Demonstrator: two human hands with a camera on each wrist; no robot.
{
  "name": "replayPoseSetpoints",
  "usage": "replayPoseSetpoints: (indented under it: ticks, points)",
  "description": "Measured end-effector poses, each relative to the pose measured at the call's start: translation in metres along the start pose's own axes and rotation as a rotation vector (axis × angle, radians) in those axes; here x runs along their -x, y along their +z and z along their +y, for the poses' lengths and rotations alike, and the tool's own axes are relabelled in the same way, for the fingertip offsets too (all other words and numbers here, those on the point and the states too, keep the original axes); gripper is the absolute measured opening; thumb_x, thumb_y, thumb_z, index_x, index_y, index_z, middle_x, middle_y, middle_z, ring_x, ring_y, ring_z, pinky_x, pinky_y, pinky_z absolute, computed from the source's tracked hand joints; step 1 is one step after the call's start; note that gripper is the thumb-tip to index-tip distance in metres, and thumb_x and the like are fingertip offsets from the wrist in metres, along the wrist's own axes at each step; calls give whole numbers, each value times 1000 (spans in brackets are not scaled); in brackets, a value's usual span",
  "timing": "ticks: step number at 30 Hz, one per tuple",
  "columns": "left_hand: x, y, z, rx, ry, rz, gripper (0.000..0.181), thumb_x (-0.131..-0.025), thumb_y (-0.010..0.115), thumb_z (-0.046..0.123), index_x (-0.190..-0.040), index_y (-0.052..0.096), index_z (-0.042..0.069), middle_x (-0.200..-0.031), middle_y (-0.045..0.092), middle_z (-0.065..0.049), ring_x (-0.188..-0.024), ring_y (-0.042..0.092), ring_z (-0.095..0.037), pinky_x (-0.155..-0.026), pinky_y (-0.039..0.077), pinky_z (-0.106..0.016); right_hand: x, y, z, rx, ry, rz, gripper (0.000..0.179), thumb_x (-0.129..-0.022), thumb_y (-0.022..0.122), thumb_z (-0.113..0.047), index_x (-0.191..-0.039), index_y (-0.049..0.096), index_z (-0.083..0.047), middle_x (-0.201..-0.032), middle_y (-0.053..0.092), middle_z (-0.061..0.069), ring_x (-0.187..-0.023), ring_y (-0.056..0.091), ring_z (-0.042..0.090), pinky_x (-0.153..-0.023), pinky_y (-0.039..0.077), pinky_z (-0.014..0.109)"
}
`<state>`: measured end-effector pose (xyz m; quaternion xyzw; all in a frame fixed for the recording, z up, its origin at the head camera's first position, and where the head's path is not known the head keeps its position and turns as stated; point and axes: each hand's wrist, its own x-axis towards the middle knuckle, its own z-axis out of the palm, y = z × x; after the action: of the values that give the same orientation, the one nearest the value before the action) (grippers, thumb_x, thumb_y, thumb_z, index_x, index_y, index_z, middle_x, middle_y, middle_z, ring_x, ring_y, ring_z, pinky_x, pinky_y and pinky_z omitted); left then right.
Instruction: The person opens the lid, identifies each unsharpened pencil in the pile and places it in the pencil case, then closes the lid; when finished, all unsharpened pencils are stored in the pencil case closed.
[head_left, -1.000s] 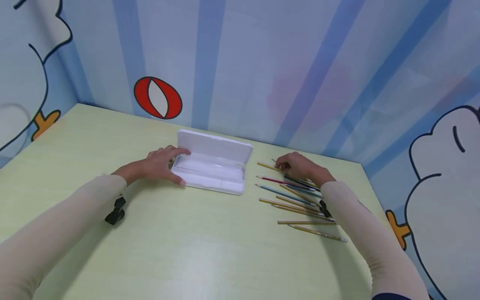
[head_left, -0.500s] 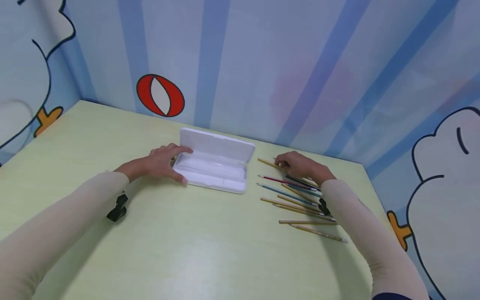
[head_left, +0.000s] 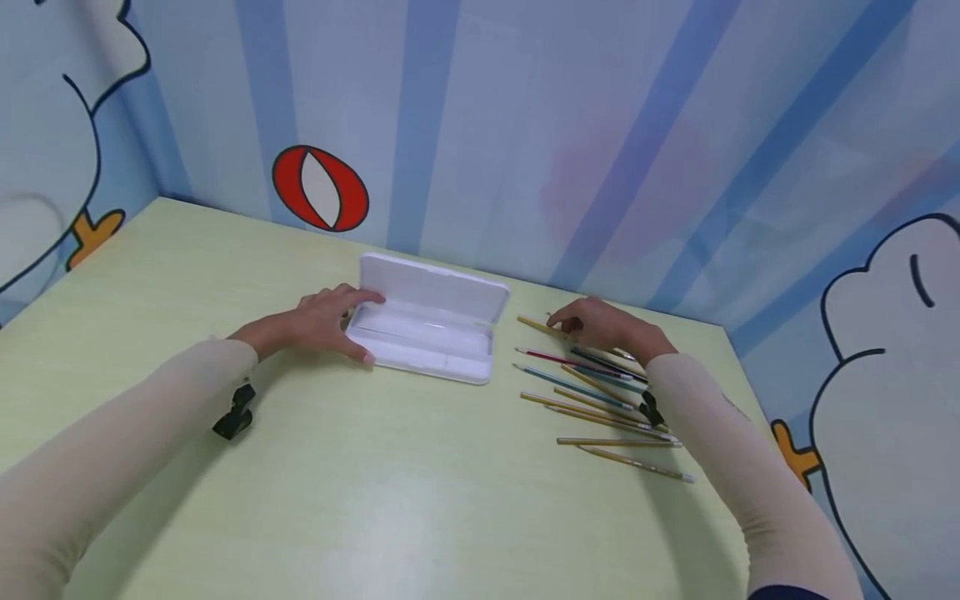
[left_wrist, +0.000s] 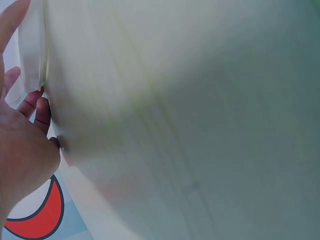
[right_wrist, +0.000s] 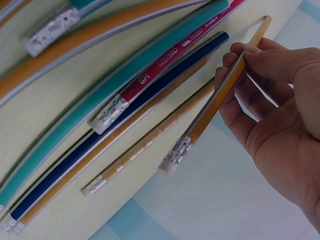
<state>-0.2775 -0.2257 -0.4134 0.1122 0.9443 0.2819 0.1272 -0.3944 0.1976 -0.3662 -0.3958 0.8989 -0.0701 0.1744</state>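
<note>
My left hand (head_left: pixel 318 325) holds the left end of a white pencil case (head_left: pixel 427 367), thumb at its front edge and index finger over the hinge side. The case lies with its lid raised and no pencils in it. In the left wrist view, fingers curl at the end of the case (left_wrist: pixel 32 45). My right hand (head_left: pixel 600 323) pinches a yellow pencil (right_wrist: pixel 215 102) between thumb and fingertips, its eraser end pointing back over the other pencils. Close beside it lie a gold-coloured pencil (right_wrist: pixel 135 157), a dark blue pencil (right_wrist: pixel 155 95) and a red HB pencil (right_wrist: pixel 172 57).
Several more pencils, among them a teal pencil (head_left: pixel 558 382) and two yellowish pencils nearest me, one of them a gold-patterned pencil (head_left: pixel 637 463), lie on the pale table (head_left: pixel 360 500). A blue-striped wall (head_left: pixel 495 150) with cartoon figures rises behind the table's back edge.
My right hand has risen slightly and shifted a little to the right with the yellow pencil. The left hand stays at the case, and the head view has tilted slightly.
</note>
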Motion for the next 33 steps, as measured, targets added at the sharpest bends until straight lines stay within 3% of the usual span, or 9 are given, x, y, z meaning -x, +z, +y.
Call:
replayPoseSetpoints:
  ticks: [15, 20, 24, 27, 33]
  points:
    - [-1, 3, -3, -4, -6, 5, 99, -73, 84, 51, -153, 33, 22, -152, 34, -21, -136, 33, -43, -114, 25, -68, 15, -10, -13, -129, 7, -39, 44, -96, 56, 4, -139, 57, -3, -123, 67, 23, -112, 66, 35, -86, 56, 43]
    - [1, 2, -1, -4, -5, 4, 98, -73, 84, 50, -152, 34, 21, -149, 36, -22, -135, 34, -43, -113, 24, -68, 18, -14, -23, -152, 13, -56, 45, -96, 57, 3, -140, 56, -4, -122, 67, 23, -106, 68, 30, -79, 55, 37]
    - [0, 2, 1, 1, 3, 4, 97, -74, 84, 49, -152, 34, 20, -147, 38, -23, -135, 34, -44, -112, 23, -68, 20, -15, -28, -181, 23, -82, 44, -96, 56, 2, -140, 57, -5, -118, 68, 21, -88, 69, 27, -75, 56, 36]
    - [0, 2, 2, 6, 9, 2, 96, -74, 84, 48, -152, 34, 19, -146, 38, -23, -135, 34, -44, -112, 23, -67, 21, -14, -31, -219, 44, -115, 44, -97, 56, 1, -140, 57, -7, -118, 67, 19, -83, 68, 26, -75, 55, 34]
    - [-1, 2, 2, 1, 12, 3, 95, -75, 83, 47, -152, 35, 19, -145, 39, -24, -135, 34, -44, -111, 22, -67, 25, -14, -38, -199, -58, -132, 43, -95, 53, 4, -137, 59, -3, -117, 69, 18, -101, 68, 24, -85, 56, 36]
